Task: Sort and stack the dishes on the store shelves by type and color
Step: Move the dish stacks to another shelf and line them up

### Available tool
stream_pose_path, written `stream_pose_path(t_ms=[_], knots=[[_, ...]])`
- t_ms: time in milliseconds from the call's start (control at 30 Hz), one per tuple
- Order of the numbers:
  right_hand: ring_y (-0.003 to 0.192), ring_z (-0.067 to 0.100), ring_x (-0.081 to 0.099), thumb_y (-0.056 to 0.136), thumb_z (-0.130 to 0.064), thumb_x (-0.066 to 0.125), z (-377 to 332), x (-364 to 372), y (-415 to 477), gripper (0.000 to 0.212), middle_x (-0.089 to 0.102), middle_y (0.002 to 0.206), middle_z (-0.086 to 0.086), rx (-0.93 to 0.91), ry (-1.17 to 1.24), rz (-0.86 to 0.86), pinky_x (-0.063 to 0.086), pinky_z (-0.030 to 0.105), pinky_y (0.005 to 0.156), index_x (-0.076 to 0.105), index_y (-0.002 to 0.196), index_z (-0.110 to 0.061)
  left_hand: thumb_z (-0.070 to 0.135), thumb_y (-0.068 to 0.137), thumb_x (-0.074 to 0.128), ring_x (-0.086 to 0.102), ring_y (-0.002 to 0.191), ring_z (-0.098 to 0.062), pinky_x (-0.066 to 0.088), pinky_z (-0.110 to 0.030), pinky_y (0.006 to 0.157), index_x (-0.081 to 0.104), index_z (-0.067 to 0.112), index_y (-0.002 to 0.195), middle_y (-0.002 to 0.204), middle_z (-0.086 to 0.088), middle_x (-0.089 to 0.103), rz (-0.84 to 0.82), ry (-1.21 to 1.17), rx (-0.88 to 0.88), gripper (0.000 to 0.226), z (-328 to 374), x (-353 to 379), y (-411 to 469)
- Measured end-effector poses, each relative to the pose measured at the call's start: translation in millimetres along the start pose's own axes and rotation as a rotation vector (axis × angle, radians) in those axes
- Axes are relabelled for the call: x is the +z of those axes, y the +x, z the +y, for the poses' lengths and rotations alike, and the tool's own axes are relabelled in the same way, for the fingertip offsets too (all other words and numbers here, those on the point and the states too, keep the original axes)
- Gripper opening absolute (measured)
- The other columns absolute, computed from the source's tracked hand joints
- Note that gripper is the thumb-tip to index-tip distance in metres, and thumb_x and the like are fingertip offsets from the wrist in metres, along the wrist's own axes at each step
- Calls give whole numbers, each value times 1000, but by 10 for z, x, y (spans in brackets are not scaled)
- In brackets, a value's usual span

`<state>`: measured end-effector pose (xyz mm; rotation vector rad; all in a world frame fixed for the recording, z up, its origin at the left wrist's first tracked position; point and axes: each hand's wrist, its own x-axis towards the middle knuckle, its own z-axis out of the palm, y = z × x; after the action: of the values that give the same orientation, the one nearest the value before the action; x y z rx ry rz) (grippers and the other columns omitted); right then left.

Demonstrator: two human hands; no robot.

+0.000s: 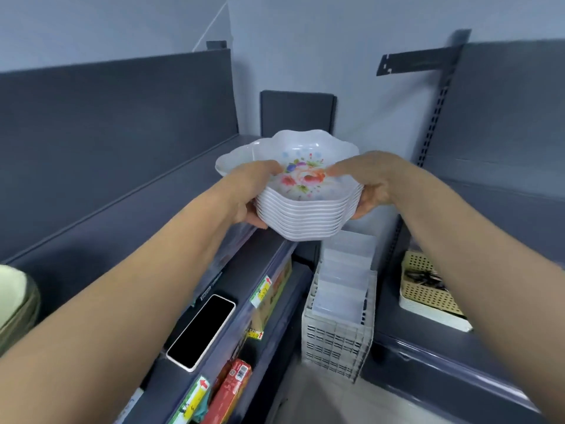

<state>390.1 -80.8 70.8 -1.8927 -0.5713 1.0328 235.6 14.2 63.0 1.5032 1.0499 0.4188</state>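
Both hands were clamped on a stack of white bowls point(308, 209), one at each side, so they stood apart with the stack between them. The left hand point(252, 194) gripped the stack's left side, thumb over the top rim and fingers curled beneath. The right hand point(371, 186) gripped the right side, its thumb lying over the rim toward the flower print inside the top bowl, its fingers under the lower bowls. The bowls had wavy, scalloped rims and sat nested closely, sitting roughly level.

Just behind the stack and to its left another white bowl point(234, 159) of the same wavy shape showed, partly hidden by the stack and the left hand. The stack was over the far end of the grey top shelf point(122, 215); whether its base touched the shelf could not be told.

Below the stack and to its left, a dark-screened phone point(201, 330) lay on a lower shelf ledge, near yellow-green price labels point(261, 290). Further below the stack stood red boxes point(232, 390). Directly below the stack was a white slotted crate point(336, 341) holding clear containers. Below and to the right of the stack lay a beige perforated basket point(428, 295). Far left of the stack, at the picture's edge, sat pale green plates point(15, 298)
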Motion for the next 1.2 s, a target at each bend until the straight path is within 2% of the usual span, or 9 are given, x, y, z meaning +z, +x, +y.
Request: stream_pose_path(t_ms=[133, 267, 433, 533, 700, 833, 967, 1067, 1200], knots=[[75, 28, 57, 92, -23, 61, 297, -489, -208, 38, 54, 88, 12, 68, 64, 151, 52, 45, 63, 50, 126, -7, 32, 93, 54, 60, 67, -22, 56, -43, 71, 55, 19, 81, 76, -4, 62, -157, 21, -1, 18, 95, 553, -5], [99, 35, 59, 91, -23, 63, 655, -1067, -447, 32, 58, 103, 15, 55, 109, 318, 49, 59, 90, 47, 113, -7, 32, 93, 53, 59, 67, -22, 55, -40, 68, 56, 19, 77, 75, -4, 61, -301, 111, 44, 21, 232, 1236, -32], [82, 32, 59, 92, -27, 61, 1152, -1893, -866, 33, 58, 95, 13, 113, 151, 479, 54, 53, 77, 48, 115, -8, 31, 89, 55, 65, 76, -25, 61, -44, 66, 65, 17, 95, 86, -6, 68, -514, 198, 97, 18, 425, 2261, -215], [86, 33, 57, 94, -28, 57, 1475, -2438, -1149, 33, 57, 94, 15, 154, 164, 559, 51, 55, 88, 47, 117, -6, 31, 91, 54, 63, 73, -22, 59, -34, 55, 62, 17, 101, 87, -5, 66, -607, 217, 121, 19, 540, 2926, -443], [87, 34, 60, 91, -28, 60, 1974, -3354, -1614, 44, 61, 107, 16, 185, 240, 671, 52, 55, 85, 52, 127, -3, 28, 95, 51, 58, 69, -22, 52, -35, 59, 52, 19, 80, 81, -4, 59, -717, 221, 134, 17, 718, 4014, -888], [85, 33, 61, 92, -23, 59, 2308, -3975, -1949, 32, 60, 100, 15, 192, 293, 772, 52, 56, 83, 55, 118, -4, 24, 96, 50, 56, 64, -20, 48, -31, 52, 51, 19, 77, 76, -2, 56, -794, 225, 150, 19, 860, 4765, -1198], [100, 36, 64, 94, -21, 58, 2560, -4484, -2219, 19, 61, 107, 17, 223, 344, 846, 48, 58, 92, 55, 101, -3, 24, 95, 51, 56, 65, -21, 50, -33, 56, 51, 20, 77, 77, -2, 57, -879, 237, 159, 18, 978, 5399, -1388], [76, 30, 61, 93, -20, 59, 2732, -4811, -2306, 23, 60, 91, 13, 247, 379, 898, 54, 55, 78, 51, 108, -5, 25, 95, 52, 58, 68, -22, 52, -35, 59, 52, 19, 78, 79, -3, 58, -924, 260, 163, 17, 1047, 5819, -1446], [71, 29, 60, 92, -22, 62, 2915, -5211, -2314, 27, 61, 95, 14, 283, 424, 944, 53, 49, 60, 51, 111, -7, 24, 94, 52, 59, 70, -23, 52, -37, 61, 52, 18, 79, 81, -4, 60, -975, 296, 180, 16, 1149, 6367, -1411]])
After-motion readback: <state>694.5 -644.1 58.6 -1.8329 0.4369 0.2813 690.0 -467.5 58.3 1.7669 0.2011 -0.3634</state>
